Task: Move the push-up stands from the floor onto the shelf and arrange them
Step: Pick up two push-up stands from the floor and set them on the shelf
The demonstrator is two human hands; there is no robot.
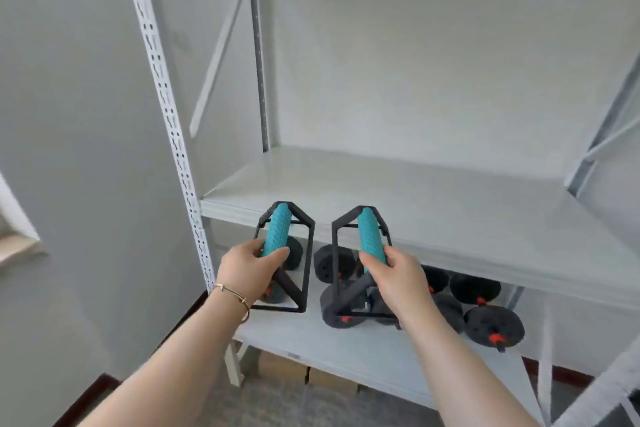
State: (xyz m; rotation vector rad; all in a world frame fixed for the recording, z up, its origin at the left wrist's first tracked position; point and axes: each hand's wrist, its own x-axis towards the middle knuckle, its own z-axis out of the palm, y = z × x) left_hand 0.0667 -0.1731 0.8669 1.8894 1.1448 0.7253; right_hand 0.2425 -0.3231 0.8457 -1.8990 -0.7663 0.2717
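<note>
Two push-up stands with black frames and teal ribbed grips hang in the air in front of a grey metal shelf (pixel 433 215). My left hand (pixel 247 270) is shut on the near end of the left stand (pixel 278 232). My right hand (pixel 398 279) is shut on the near end of the right stand (pixel 369 236). Both stands are level with the front edge of the middle shelf board, their far ends just reaching it. They are side by side, a small gap between them.
Several black dumbbells (pixel 485 308) with red fittings lie on the lower shelf board (pixel 346 354), under my hands. A perforated white upright (pixel 166 114) stands at the left. The wall is close on the left. A diagonal brace (pixel 602 135) crosses the right side.
</note>
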